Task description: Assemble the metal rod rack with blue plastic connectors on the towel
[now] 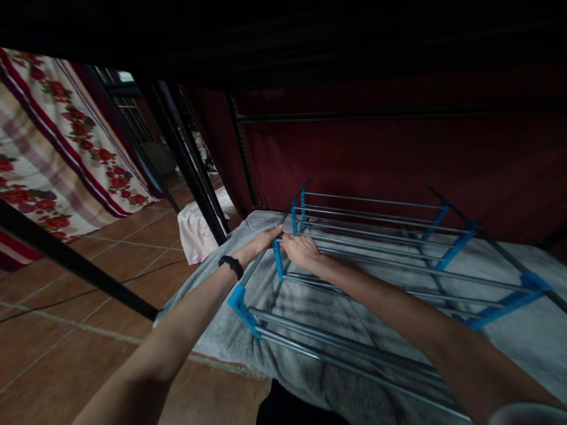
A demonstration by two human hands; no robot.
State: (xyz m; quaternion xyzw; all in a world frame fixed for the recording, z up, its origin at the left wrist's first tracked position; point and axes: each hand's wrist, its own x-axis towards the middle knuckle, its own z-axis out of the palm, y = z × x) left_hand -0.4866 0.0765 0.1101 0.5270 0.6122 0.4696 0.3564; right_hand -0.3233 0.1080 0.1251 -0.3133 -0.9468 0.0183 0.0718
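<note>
Gripping one end of a rack (pixel 420 268), two bare hands meet at a side tube (pixel 254 268) in the head view. The left hand (pixel 264 241), below a black wristband (pixel 231 267), is closed over the tube, its thumb lying along the top; most of its fingers are hidden. The right hand (pixel 302 250), just beside it, is curled shut against the upper end of a blue connector (pixel 277 261); the exact placing of its fingertips cannot be told. The rack, built of grey metal tubes joined by blue plastic pieces, stands on a grey blanket (pixel 212 336) in front of the person, its long tubes running away to the right, partly behind the right forearm. A dark red cloth (pixel 376 153) hangs behind it, crossed by a dark horizontal bar (pixel 354 115). To the left, a black post (pixel 188 168) rises near the blanket's edge; beside its foot lies a pale striped cloth (pixel 197 227). Farther left, a floral cloth (pixel 84 127) hangs above a brown tiled floor (pixel 48 265), over which a thin dark cable (pixel 133 278) runs.
</note>
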